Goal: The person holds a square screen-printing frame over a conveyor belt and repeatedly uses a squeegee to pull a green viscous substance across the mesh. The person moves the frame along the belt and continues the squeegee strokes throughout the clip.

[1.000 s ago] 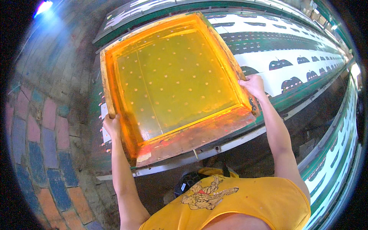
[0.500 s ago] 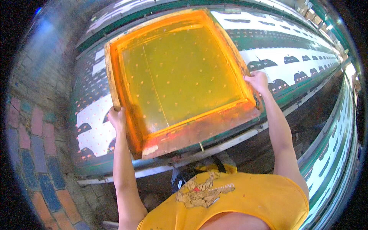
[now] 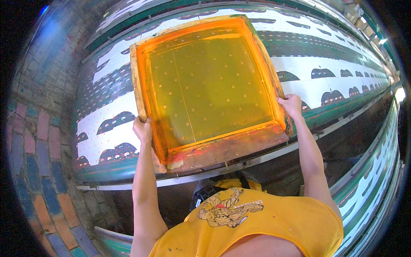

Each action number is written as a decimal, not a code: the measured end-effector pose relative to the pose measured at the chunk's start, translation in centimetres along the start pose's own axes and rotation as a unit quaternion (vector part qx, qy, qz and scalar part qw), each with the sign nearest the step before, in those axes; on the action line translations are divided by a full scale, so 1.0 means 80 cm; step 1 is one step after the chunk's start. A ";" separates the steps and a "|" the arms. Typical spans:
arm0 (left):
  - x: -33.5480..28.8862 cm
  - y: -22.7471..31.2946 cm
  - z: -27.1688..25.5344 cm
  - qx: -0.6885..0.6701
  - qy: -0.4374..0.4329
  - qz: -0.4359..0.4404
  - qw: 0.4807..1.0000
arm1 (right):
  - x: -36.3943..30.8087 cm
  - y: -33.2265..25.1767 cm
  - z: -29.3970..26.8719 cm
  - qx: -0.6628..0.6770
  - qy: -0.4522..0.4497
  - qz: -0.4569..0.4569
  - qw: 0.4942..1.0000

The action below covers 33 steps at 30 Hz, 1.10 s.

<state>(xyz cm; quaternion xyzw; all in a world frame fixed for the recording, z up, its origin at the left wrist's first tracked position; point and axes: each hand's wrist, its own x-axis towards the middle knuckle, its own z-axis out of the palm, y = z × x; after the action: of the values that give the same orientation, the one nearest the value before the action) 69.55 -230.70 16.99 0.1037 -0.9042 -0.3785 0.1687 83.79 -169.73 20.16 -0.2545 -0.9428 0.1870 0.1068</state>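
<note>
A large screen-printing frame (image 3: 227,153) is held between my two hands over the long printing table. Its wooden edges are stained orange, and the yellow-green mesh (image 3: 209,81) carries small pale squares and one thin line. My left hand (image 3: 142,128) is closed around the frame's left side, near the lower corner. On the opposite side, my right hand (image 3: 292,105) grips the right edge, fingers wrapped over the wood. Below and around the frame lies white cloth (image 3: 314,88) printed with dark dome shapes and dotted bands. Whether the frame's underside touches the cloth, I cannot tell.
A pale rail (image 3: 184,178) runs along the table's near edge. Another long table (image 3: 366,195) with printed cloth stretches along the right. Colored paving bricks (image 3: 47,171) cover the floor at the left, beside a rough wall (image 3: 47,81).
The screen-printing frame and both hands have shifted right in the view. More dark dome prints show on the cloth left of the frame. Both hands keep their hold.
</note>
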 end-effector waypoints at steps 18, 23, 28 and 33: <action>-0.032 0.050 0.048 0.039 -0.020 -0.006 0.999 | 0.020 0.070 -0.013 0.023 -0.019 -0.011 1.000; -0.027 0.026 0.067 0.088 -0.046 -0.012 0.995 | 0.030 0.092 0.014 -0.021 -0.040 -0.028 0.999; -0.027 -0.004 0.084 0.118 -0.048 -0.016 0.992 | 0.028 0.090 0.031 -0.016 -0.050 -0.039 0.998; -0.032 0.009 0.089 0.110 -0.081 -0.017 0.990 | 0.021 0.093 0.021 -0.063 -0.115 -0.021 0.991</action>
<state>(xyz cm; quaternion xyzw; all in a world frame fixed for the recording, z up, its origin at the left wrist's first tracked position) 69.10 -224.76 12.25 0.1058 -0.9492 -0.2863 0.0762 85.16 -163.43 15.80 -0.2173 -0.9639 0.1530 -0.0145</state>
